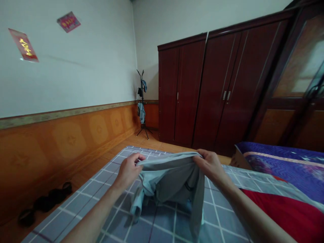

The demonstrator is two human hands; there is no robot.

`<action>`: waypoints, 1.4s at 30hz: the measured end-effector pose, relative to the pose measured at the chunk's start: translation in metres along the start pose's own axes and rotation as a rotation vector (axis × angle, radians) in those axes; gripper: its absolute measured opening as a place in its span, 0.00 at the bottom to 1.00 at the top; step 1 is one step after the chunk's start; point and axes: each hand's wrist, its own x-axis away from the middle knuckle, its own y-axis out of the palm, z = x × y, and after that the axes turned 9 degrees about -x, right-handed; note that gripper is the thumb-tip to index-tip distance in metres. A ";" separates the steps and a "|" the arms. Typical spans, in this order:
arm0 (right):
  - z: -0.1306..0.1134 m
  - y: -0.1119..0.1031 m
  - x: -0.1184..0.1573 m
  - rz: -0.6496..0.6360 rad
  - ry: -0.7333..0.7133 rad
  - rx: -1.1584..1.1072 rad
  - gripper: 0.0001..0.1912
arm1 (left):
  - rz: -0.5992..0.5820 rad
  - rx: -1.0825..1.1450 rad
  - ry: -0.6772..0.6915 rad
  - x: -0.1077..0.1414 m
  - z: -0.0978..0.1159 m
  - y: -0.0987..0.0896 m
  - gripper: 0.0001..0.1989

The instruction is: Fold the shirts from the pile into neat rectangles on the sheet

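A pale grey-green garment (174, 179) hangs stretched between my two hands, its upper edge pulled nearly straight. My left hand (130, 168) pinches the left end of that edge, thumb and fingers closed on the cloth. At the right end, my right hand (209, 162) grips the same edge with fingers wrapped over it. Below, the cloth sags in folds, and a bunched, sleeve-like part (138, 204) droops at the left. Its lower parts reach the grey checked bedsheet (108, 192). The garment's exact kind is not clear.
A red cloth (286, 206) lies on the bed at the right, near a purple patterned bedcover (283, 158). Dark red wardrobes (192, 91) stand along the far wall. A coat rack (142, 98) occupies the corner. Dark objects (48, 200) lie on the floor at left.
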 end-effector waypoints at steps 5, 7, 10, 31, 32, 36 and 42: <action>0.014 0.003 -0.019 0.004 0.098 0.013 0.13 | -0.226 0.620 -0.182 -0.017 0.021 -0.003 0.08; 0.020 0.005 -0.023 0.035 0.121 0.040 0.13 | -0.260 0.767 -0.258 -0.022 0.035 -0.003 0.11; 0.021 0.003 -0.025 0.095 0.124 0.109 0.12 | -0.274 0.859 -0.271 -0.028 0.053 -0.002 0.14; -0.008 0.046 0.051 0.030 -0.050 -0.054 0.09 | -0.137 0.990 -0.208 -0.063 0.090 0.006 0.09; -0.014 0.054 0.061 0.061 -0.055 -0.106 0.09 | -0.142 0.995 -0.195 -0.062 0.092 0.008 0.09; -0.037 0.082 0.078 0.142 -0.081 -0.206 0.13 | -0.187 1.048 -0.224 -0.053 0.105 0.020 0.07; -0.035 0.094 0.046 0.185 -0.087 -0.134 0.06 | -0.179 1.107 -0.180 -0.040 0.128 0.033 0.08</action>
